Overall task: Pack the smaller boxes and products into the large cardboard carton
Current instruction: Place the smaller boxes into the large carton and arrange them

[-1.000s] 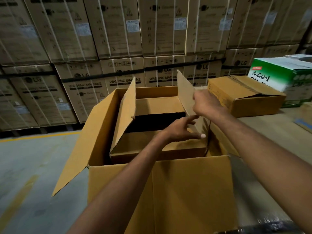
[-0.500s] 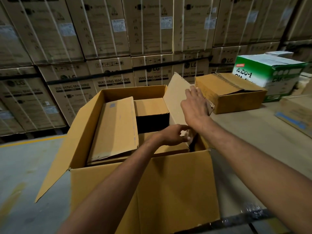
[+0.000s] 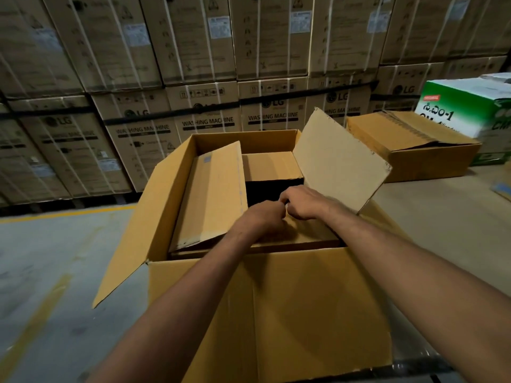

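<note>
- Hands meet over the middle of the large carton (image 3: 276, 313): left hand (image 3: 262, 217) and right hand (image 3: 304, 203) touch, fingers of both curled. Whether they pinch anything cannot be told.
- Inside the carton sits a smaller box (image 3: 271, 165). Its left flap (image 3: 213, 194) is folded down, and its right flap (image 3: 337, 158) leans outward, likely to leave the opening reachable.
- A closed brown box (image 3: 414, 150) lies on the table (image 3: 442, 205), well apart, probably unpacked stock.
</note>
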### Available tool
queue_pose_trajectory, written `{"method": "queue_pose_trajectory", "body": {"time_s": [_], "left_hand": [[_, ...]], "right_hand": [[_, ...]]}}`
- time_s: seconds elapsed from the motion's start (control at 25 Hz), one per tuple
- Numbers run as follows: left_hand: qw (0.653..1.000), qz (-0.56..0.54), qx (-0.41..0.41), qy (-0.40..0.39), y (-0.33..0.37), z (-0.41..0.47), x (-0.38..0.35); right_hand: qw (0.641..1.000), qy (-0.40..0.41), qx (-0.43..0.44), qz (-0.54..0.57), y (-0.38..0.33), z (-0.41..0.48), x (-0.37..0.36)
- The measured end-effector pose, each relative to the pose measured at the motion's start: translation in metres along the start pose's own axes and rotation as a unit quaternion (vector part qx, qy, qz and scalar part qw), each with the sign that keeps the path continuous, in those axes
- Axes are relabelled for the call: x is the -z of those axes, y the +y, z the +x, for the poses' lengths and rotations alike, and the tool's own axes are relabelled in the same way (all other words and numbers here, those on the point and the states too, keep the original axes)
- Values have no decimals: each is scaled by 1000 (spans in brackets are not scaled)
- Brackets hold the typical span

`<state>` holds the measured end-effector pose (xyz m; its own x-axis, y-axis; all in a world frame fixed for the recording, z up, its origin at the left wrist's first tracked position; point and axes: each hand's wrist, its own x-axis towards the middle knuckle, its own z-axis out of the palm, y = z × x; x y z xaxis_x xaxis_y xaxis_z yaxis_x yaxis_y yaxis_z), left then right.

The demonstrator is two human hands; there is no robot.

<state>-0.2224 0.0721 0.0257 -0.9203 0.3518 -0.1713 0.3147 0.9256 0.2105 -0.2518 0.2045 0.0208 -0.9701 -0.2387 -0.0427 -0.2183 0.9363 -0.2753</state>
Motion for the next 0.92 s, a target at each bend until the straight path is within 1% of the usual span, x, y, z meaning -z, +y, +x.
{"method": "queue_pose_trajectory", "body": {"time_s": [0.04,0.12,0.2,0.24,0.32,0.4,0.48,0.56,0.64,0.72,0.76,0.8,0.84,0.92], "left_hand": [[999,24,-2,41,-1,-6,7],[991,82,-2,108,-8,-19,24],[983,109,-1,146,-23,-31,42],[979,113,4,170,-34,-38,50],[968,100,22,229,-57,-50,67],[957,86,61,271,-85,-61,82],[951,93,113,272,-118,-68,95],[948,113,143,259,-145,-71,101],[952,129,151,232,-159,-66,97],[957,144,157,194,-166,-53,86],[959,158,161,173,-169,-45,80],[961,172,158,149,-171,-35,75],[965,177,150,118,-172,-25,71],[981,133,137,35,-172,-5,60]], "right_hand": [[1000,-8,16,24,-6,4,-1],[991,-11,40,127,-20,11,-1],[966,-19,73,247,-41,17,0],[952,-25,93,290,-54,22,1],[932,-29,133,337,-81,32,4],[912,-41,164,374,-111,43,5],[901,-62,176,392,-141,50,5],[902,-83,195,377,-160,58,2],[913,-100,184,349,-162,67,-6],[952,-101,124,262,-145,78,-22],[973,-100,83,192,-131,83,-33],[986,-101,37,128,-114,86,-44],[991,-109,-11,83,-97,88,-54],[988,-128,-77,37,-72,89,-65]]}}
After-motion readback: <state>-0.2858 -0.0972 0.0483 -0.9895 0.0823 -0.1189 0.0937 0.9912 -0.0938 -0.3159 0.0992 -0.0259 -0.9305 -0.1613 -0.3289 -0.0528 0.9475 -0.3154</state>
